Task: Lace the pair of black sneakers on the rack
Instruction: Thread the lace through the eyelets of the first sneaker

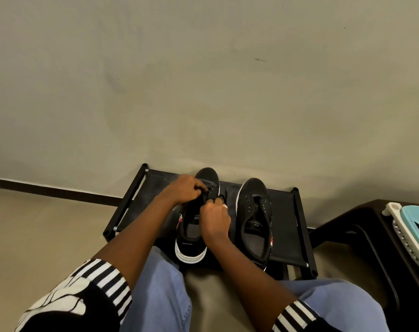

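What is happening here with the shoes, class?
A seated person is lacing the left sneaker on a low black rack. Both hands, left hand and right hand, pinch the black lace over its eyelets. The right sneaker sits beside it, untouched and showing no lace.

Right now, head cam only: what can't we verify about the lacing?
- Black lace: both hands cover it, so its path and the eyelets it has passed are hidden.
- Left hand and right hand: fingertips curled at the lace; exact grip too small to read.
- Left sneaker: tongue area blocked by the right hand.
- Right sneaker: no lace visible; eyelets tiny.
- Rack: lower tiers out of view.
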